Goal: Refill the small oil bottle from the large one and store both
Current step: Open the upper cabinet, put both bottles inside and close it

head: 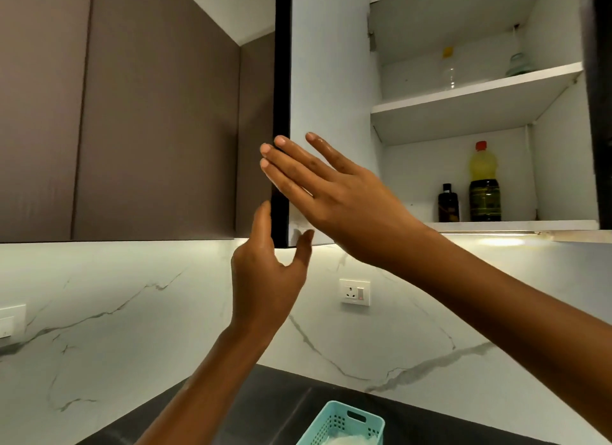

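Observation:
The large oil bottle (484,183), yellow with a red cap and a dark label, stands on the bottom shelf of the open wall cabinet (516,225). The small dark bottle (448,203) with a black cap stands just left of it. The cabinet door (328,80) hangs open, edge-on to me. My right hand (334,193) lies flat with spread fingers against the door's white inner face. My left hand (268,269) is below it at the door's bottom corner, fingers apart, thumb and fingertips either side of the dark edge. Neither hand holds a bottle.
Two clear glass items, one with a yellow cap (448,68), sit on the middle shelf (477,96). Brown closed cabinets (132,113) fill the left. A wall socket (355,291) is on the marble backsplash. A teal basket (344,424) sits on the dark counter (258,405).

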{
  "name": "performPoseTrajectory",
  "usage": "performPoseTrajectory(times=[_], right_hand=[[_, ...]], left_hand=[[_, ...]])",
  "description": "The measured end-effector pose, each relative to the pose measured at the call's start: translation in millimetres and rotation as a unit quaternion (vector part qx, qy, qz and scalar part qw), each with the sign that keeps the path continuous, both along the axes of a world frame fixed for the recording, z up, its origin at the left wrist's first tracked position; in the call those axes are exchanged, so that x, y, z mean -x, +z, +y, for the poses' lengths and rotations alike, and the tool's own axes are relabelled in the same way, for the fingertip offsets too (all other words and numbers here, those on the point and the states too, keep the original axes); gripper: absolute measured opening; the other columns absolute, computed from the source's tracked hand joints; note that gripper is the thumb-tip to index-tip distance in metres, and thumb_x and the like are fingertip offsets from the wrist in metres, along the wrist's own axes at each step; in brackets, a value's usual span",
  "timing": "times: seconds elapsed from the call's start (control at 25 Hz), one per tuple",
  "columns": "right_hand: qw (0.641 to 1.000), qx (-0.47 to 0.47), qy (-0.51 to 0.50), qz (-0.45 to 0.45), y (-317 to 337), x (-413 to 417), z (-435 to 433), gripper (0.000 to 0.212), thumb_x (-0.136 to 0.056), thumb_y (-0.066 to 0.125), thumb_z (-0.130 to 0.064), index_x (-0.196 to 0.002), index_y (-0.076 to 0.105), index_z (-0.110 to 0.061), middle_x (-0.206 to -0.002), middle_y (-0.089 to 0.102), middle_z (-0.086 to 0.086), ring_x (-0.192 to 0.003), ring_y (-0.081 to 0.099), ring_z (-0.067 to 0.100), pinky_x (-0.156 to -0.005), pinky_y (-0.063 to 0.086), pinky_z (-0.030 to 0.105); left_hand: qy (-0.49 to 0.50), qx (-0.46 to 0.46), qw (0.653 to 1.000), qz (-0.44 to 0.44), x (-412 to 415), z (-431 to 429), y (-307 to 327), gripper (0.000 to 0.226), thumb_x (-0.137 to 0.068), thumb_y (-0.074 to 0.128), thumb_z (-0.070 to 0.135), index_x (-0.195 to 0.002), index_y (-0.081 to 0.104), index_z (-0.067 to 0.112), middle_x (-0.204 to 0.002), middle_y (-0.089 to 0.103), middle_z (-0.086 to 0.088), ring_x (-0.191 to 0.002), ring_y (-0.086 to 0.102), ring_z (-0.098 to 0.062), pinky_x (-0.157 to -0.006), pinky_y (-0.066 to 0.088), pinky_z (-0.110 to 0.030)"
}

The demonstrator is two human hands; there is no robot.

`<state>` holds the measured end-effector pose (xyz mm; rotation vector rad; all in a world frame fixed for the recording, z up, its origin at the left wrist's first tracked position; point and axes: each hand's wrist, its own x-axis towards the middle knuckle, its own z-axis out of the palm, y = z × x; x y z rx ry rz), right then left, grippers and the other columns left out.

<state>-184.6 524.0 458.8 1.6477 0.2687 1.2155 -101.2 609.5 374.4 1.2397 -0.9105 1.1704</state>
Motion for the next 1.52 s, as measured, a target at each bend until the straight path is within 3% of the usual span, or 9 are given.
performPoseTrajectory(times=[0.12,0.2,0.28,0.4,0.52,0.72,0.92,1.2,1.52], right_hand=[[1.0,-0.015,-0.003,-0.019,-8.0,48.8,-28.7,0.058,-0.082,0.032,0.003,-0.14,0.032,0.002,-0.146,0.032,0.022,-0.137,0.026,0.036,-0.112,0.014,0.045],[0.998,-0.039,-0.03,-0.031,-12.3,82.5,-48.6,0.058,-0.083,0.023,0.006,-0.141,0.028,0.003,-0.148,0.029,0.022,-0.138,0.023,0.035,-0.114,0.013,0.042],[0.995,-0.075,-0.057,-0.041,-16.5,117.0,-69.5,0.058,-0.084,0.027,-0.007,-0.141,0.027,0.003,-0.148,0.028,0.022,-0.138,0.022,0.034,-0.115,0.015,0.04],[0.985,-0.143,-0.089,-0.038,-24.0,160.6,-96.0,0.061,-0.09,0.029,-0.031,-0.141,0.029,0.003,-0.149,0.026,0.021,-0.14,0.02,0.032,-0.115,0.019,0.044],[0.97,-0.174,-0.148,-0.085,-31.6,189.9,-132.7,0.069,-0.093,0.031,-0.049,-0.139,0.032,0.003,-0.147,0.028,0.022,-0.139,0.024,0.032,-0.114,0.022,0.043],[0.936,-0.191,-0.262,-0.14,-48.9,218.7,-214.9,0.067,-0.092,0.034,-0.047,-0.135,0.038,0.004,-0.144,0.033,0.022,-0.135,0.029,0.036,-0.109,0.024,0.049],[0.901,-0.227,-0.332,-0.164,-67.7,223.6,-307.3,0.06,-0.094,0.028,-0.039,-0.135,0.038,0.004,-0.142,0.038,0.022,-0.133,0.032,0.036,-0.108,0.022,0.05],[0.888,-0.26,-0.318,-0.207,-79.5,197.1,-398.9,0.057,-0.097,0.02,-0.033,-0.133,0.041,0.006,-0.139,0.042,0.024,-0.129,0.038,0.038,-0.105,0.024,0.051],[0.883,-0.291,-0.294,-0.223,-86.5,167.1,-482.5,0.059,-0.099,0.014,-0.035,-0.132,0.041,0.006,-0.138,0.044,0.024,-0.128,0.039,0.038,-0.103,0.024,0.051]], left_hand=[[-0.054,-0.008,0.996,-0.071,27.9,-33.3,-2.9,0.061,-0.079,0.065,0.036,-0.125,0.049,-0.002,-0.114,0.061,-0.004,-0.101,0.058,-0.006,-0.083,0.02,0.01],[-0.1,-0.012,0.987,-0.122,46.6,-61.4,-2.0,0.062,-0.08,0.06,0.037,-0.124,0.048,-0.004,-0.117,0.051,0.002,-0.117,0.043,-0.013,-0.085,0.021,0.011],[-0.138,-0.023,0.975,-0.174,62.6,-91.9,0.2,0.063,-0.079,0.058,0.036,-0.126,0.046,-0.004,-0.12,0.047,0.001,-0.12,0.037,-0.018,-0.092,0.024,0.004],[-0.182,-0.052,0.954,-0.231,78.8,-136.0,3.0,0.063,-0.081,0.058,0.036,-0.133,0.037,0.006,-0.129,0.046,-0.003,-0.122,0.046,-0.021,-0.103,0.03,-0.014],[-0.197,-0.084,0.945,-0.248,94.1,-187.6,7.3,0.065,-0.079,0.064,0.034,-0.133,0.039,0.007,-0.134,0.047,-0.009,-0.124,0.047,-0.028,-0.103,0.035,-0.03],[-0.147,-0.134,0.944,-0.264,107.8,-276.3,11.2,0.063,-0.075,0.068,0.026,-0.131,0.047,0.009,-0.132,0.05,-0.017,-0.123,0.046,-0.035,-0.093,0.037,-0.046],[-0.077,-0.166,0.934,-0.306,113.3,-359.1,12.1,0.065,-0.069,0.078,0.013,-0.128,0.052,0.008,-0.131,0.053,-0.018,-0.123,0.046,-0.037,-0.081,0.051,-0.039],[0.016,-0.186,0.935,-0.302,109.2,-437.9,3.5,0.073,-0.068,0.078,0.034,-0.129,0.05,0.007,-0.133,0.05,-0.017,-0.125,0.045,-0.037,-0.085,0.049,-0.043],[0.095,-0.184,0.935,-0.288,96.7,-506.1,-1.9,0.076,-0.068,0.073,0.046,-0.13,0.05,0.009,-0.135,0.049,-0.017,-0.126,0.044,-0.036,-0.098,0.029,-0.042]])
